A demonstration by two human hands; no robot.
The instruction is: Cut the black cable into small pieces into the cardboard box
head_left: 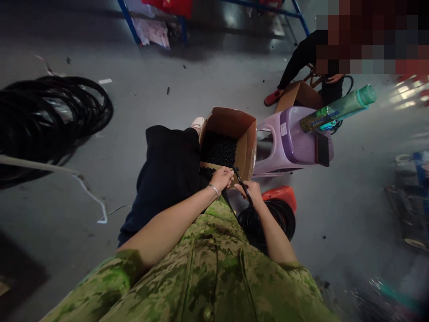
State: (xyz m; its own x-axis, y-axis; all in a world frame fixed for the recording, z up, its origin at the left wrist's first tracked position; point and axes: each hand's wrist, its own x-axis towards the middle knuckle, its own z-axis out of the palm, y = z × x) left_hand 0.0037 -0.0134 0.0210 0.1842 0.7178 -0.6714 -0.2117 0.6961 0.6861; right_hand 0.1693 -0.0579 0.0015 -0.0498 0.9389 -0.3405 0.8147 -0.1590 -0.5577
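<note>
In the head view my left hand [221,179], with a bracelet at its wrist, is closed in a pinch over the near edge of an open cardboard box [246,154]. Whatever sits between those fingertips is too small to make out. My right hand [252,193] grips a slim, long black object [243,185], possibly a cutting tool or a strip; its far tip reaches the left fingertips. Inside the box lies a heap of small black pieces [219,150]. A coil of black tubing [284,221] rests on the floor beneath my right forearm.
A purple plastic stool [278,143] right of the box bears a green bottle [338,112] and a dark phone [322,150]. Large black coils [56,116] lie at left. Near the tubing is a red bag [283,197]. Another person sits at upper right beside a second box [298,96].
</note>
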